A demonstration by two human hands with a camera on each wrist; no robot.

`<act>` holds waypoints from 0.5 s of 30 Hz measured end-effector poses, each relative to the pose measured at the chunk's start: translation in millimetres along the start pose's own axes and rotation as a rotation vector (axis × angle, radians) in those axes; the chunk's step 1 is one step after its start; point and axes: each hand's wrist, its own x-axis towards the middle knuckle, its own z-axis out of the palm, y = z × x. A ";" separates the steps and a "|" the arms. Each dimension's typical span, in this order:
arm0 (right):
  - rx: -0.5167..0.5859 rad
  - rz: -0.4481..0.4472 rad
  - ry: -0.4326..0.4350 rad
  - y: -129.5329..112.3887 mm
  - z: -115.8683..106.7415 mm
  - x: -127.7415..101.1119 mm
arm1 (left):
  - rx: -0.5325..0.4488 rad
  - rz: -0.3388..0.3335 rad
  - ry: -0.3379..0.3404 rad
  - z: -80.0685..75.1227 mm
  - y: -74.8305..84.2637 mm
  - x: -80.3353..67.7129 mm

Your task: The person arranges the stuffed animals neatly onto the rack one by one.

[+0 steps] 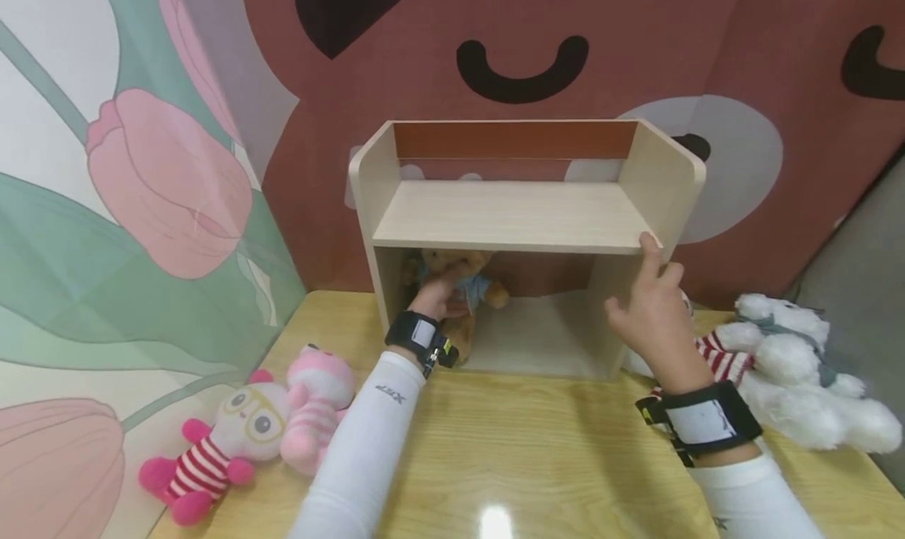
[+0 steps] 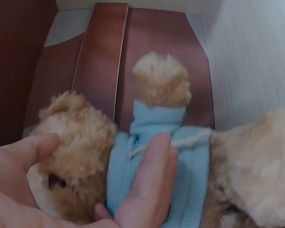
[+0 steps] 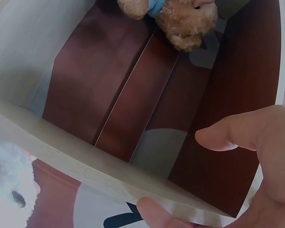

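Note:
A light wooden shelf unit point(image 1: 516, 213) stands on the table against the wall. My left hand point(image 1: 433, 294) reaches into its lower compartment and grips a tan teddy bear in a blue top point(image 1: 463, 284). In the left wrist view my fingers point(image 2: 149, 180) curl round the bear point(image 2: 80, 142) at its head and chest. My right hand point(image 1: 654, 299) rests on the shelf's right side panel, one fingertip at the front corner of the upper board. In the right wrist view the thumb point(image 3: 228, 135) and a fingertip point(image 3: 154, 213) straddle the panel edge point(image 3: 99, 178), with the bear point(image 3: 180, 19) beyond.
A pink-and-white striped plush point(image 1: 233, 437) and a pink plush point(image 1: 318, 401) lie at the table's left front. A white fluffy plush point(image 1: 799, 366) with a red-striped piece lies to the right of the shelf. The painted wall stands close behind.

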 end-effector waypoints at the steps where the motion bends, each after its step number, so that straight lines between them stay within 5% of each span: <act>1: -0.001 -0.002 0.002 -0.2 0.1 0.3 | -0.002 0.002 0.016 -0.6 -2.1 2.8; 13: -0.004 0.028 0.000 -5.2 -0.2 -2.2 | -0.070 -0.006 0.067 -1.7 -10.6 17.4; 15: -0.029 0.043 0.058 -12.3 1.2 -10.8 | -0.072 -0.002 0.063 -1.5 -13.4 16.5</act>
